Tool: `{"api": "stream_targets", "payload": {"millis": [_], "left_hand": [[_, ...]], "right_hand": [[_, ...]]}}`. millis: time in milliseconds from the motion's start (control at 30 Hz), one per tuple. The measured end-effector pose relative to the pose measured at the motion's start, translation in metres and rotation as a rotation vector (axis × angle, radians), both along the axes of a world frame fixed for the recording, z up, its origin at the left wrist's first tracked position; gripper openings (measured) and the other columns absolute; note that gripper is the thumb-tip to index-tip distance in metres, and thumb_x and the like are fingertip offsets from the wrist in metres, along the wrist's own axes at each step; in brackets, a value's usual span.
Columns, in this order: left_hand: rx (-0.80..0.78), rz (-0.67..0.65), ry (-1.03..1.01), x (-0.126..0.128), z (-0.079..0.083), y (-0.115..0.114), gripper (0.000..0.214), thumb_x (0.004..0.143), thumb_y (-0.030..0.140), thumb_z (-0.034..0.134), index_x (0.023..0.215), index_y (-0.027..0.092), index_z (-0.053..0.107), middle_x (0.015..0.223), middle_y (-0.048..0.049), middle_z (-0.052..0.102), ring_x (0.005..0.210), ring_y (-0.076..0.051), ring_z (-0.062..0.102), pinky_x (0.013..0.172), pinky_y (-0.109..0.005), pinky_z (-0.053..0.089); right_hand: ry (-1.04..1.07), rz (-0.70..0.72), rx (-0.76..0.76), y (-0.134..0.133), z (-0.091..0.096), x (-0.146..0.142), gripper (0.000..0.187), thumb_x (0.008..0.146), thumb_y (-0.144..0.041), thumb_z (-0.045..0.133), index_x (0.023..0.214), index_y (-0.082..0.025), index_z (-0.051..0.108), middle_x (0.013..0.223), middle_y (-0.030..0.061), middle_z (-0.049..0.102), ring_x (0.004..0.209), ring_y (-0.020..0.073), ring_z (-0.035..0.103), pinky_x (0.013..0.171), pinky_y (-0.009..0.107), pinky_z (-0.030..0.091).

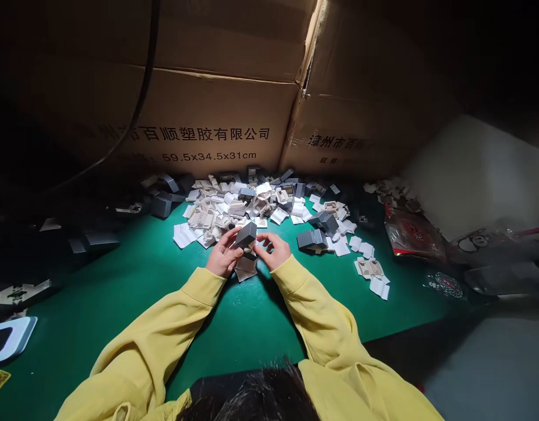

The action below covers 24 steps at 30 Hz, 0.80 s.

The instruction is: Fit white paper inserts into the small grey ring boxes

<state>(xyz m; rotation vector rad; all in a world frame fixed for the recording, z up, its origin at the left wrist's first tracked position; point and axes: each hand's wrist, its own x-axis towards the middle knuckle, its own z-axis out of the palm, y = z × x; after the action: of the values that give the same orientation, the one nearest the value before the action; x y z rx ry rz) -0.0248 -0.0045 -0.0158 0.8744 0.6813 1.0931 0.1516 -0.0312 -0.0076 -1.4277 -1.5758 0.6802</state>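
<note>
My left hand (pixel 224 255) is closed around a small dark grey box (pixel 246 234), thumb in front and fingers behind it. On the other side, the thumb and fingertips of my right hand (pixel 273 251) pinch at the box's right edge, where a pale bit shows; what that bit is stays unclear. Just below the hands, a piece of light card (pixel 245 270) lies on the green tabletop (pixel 199 339). Beyond them spreads a heap of white and beige folded paper and card inserts (pixel 208 215), with several similar grey boxes among them.
Large brown cartons (pixel 217 111) with printed lettering wall off the back. More grey boxes (pixel 312 240) lie at the right of the heap, near a loose card insert (pixel 372 269). A red plastic packet (pixel 413 234) sits farther right. A white-rimmed object (pixel 21 339) stands at the left edge.
</note>
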Motion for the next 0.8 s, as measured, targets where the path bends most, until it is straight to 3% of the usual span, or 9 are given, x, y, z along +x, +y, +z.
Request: {"api": "stream_targets", "payload": {"millis": [100,167,400,567,667,800], "left_hand": [[-0.028,0.02,-0.003,0.0,0.001,-0.001,0.073,0.055,0.034,0.093,0.121,0.021,0.063,0.125,-0.0108,0.065,0.113,-0.027,0.064,0.09,-0.034,0.054],[-0.025,0.02,0.014,0.0,-0.001,-0.001,0.074,0.056,0.035,0.092,0.122,0.021,0.063,0.127,-0.0115,0.064,0.111,-0.027,0.064,0.086,-0.032,0.055],[-0.017,0.037,0.004,0.0,-0.007,-0.001,0.075,0.059,0.038,0.09,0.126,0.023,0.061,0.131,-0.0109,0.062,0.111,-0.025,0.064,0.081,-0.027,0.055],[-0.01,0.01,0.048,-0.001,-0.006,0.0,0.08,0.057,0.04,0.091,0.128,0.022,0.059,0.131,-0.0117,0.062,0.113,-0.027,0.063,0.085,-0.031,0.055],[-0.004,0.04,0.022,0.001,-0.011,0.002,0.081,0.054,0.041,0.092,0.126,0.022,0.06,0.128,-0.0114,0.063,0.115,-0.028,0.061,0.09,-0.034,0.053],[-0.009,0.03,0.022,0.001,-0.017,0.004,0.08,0.058,0.042,0.09,0.129,0.023,0.058,0.131,-0.0119,0.061,0.115,-0.028,0.061,0.088,-0.034,0.054]], "right_hand": [[-0.045,0.01,0.053,0.001,-0.001,0.0,0.029,0.079,-0.028,0.066,0.107,-0.022,0.071,0.091,0.0039,0.071,0.076,0.0161,0.06,0.072,0.03,0.052],[-0.047,0.016,0.059,0.001,-0.002,0.0,0.025,0.08,-0.028,0.066,0.103,-0.022,0.073,0.088,0.0039,0.07,0.076,0.0162,0.06,0.072,0.03,0.052],[0.15,0.005,-0.003,0.002,-0.007,-0.003,0.023,0.08,-0.036,0.067,0.095,-0.021,0.076,0.093,0.0066,0.072,0.072,0.0155,0.064,0.061,0.028,0.053],[0.273,-0.039,-0.087,0.003,-0.009,-0.003,0.028,0.076,-0.042,0.072,0.095,-0.022,0.076,0.09,0.0059,0.075,0.073,0.0175,0.067,0.071,0.032,0.058],[0.281,-0.06,-0.132,0.002,-0.009,-0.002,0.027,0.075,-0.043,0.071,0.091,-0.021,0.076,0.084,0.0054,0.074,0.073,0.018,0.066,0.068,0.032,0.056],[0.228,-0.072,-0.084,0.001,-0.005,-0.003,0.024,0.076,-0.041,0.069,0.088,-0.021,0.076,0.097,0.0074,0.072,0.077,0.0167,0.063,0.059,0.026,0.051]]}}
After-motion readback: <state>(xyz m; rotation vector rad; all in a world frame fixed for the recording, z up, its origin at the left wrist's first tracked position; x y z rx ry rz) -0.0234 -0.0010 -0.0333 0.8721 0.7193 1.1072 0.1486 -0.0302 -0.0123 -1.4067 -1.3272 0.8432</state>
